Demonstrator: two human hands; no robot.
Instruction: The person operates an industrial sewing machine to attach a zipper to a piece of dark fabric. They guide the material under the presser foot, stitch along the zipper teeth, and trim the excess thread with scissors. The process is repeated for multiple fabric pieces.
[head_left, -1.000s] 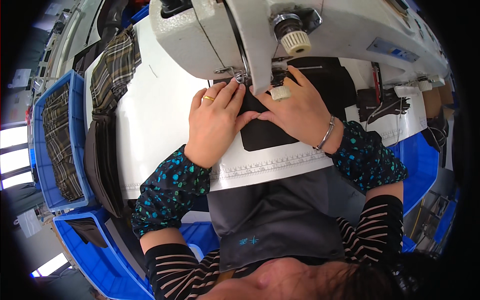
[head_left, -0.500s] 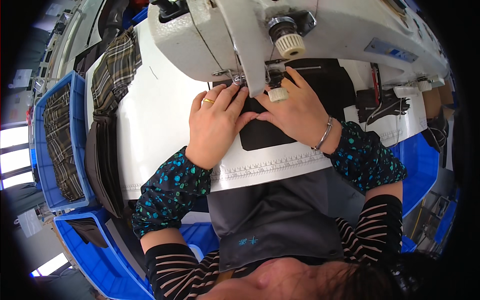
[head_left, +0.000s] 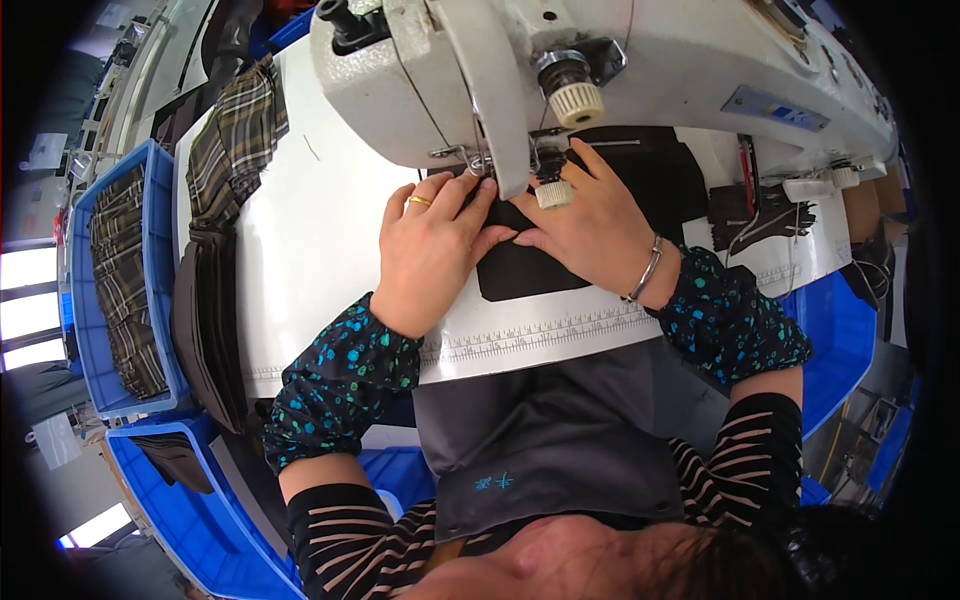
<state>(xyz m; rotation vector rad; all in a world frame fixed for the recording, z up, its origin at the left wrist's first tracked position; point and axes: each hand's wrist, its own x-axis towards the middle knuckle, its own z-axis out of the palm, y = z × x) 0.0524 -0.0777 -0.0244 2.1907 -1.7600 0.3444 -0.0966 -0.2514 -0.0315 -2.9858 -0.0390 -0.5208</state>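
Observation:
A black cloth piece [head_left: 530,272] lies flat on the white sewing table, partly under the head of a white sewing machine [head_left: 660,85]. My left hand [head_left: 425,255] rests with extended fingers at the cloth's left edge, its fingertips close to the presser foot [head_left: 482,165]. On the other side, my right hand [head_left: 597,225] lies spread on the cloth, with some fingers behind the machine's tension knob [head_left: 554,193]. The two thumbs nearly meet on the cloth in front of the needle area. The needle's tip is hidden by machine parts and fingers.
Plaid fabric [head_left: 235,130] and a stack of dark pieces [head_left: 208,320] lie at the table's left edge. Beyond them stands a blue bin [head_left: 163,270] of plaid cloth. Dark scraps [head_left: 765,215] lie right, near a blue bin [head_left: 835,350]. A printed ruler [head_left: 530,335] runs along the front edge.
The whole picture has shifted slightly, the machine head appearing a little further right. Both hands and the black cloth keep nearly the same place and pose.

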